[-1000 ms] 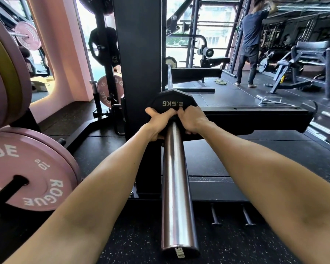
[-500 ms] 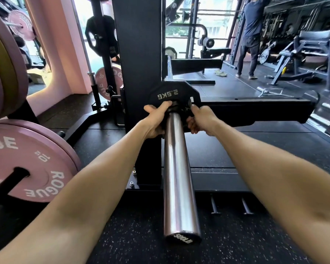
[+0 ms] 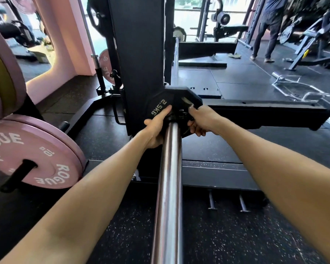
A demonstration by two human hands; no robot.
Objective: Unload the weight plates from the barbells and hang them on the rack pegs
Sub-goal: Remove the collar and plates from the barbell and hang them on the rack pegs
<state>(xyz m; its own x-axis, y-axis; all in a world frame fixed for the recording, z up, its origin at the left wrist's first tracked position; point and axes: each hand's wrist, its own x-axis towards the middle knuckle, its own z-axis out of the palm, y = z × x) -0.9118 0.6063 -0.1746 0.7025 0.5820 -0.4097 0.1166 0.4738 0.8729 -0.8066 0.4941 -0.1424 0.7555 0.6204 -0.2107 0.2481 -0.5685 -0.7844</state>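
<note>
Your left hand and right hand are now gripping the 2.5 kg plate by its sides, fingers curled round its rim; it is sitting far up the barbell sleeve, ready for sliding off.

The barbell sleeve is polished, glossy metal. At its far end, the small plate looks matt black rubber. Left of the sleeve, pink plates have a smooth, satin finish. Beneath lies speckled, rough rubber floor.
</note>
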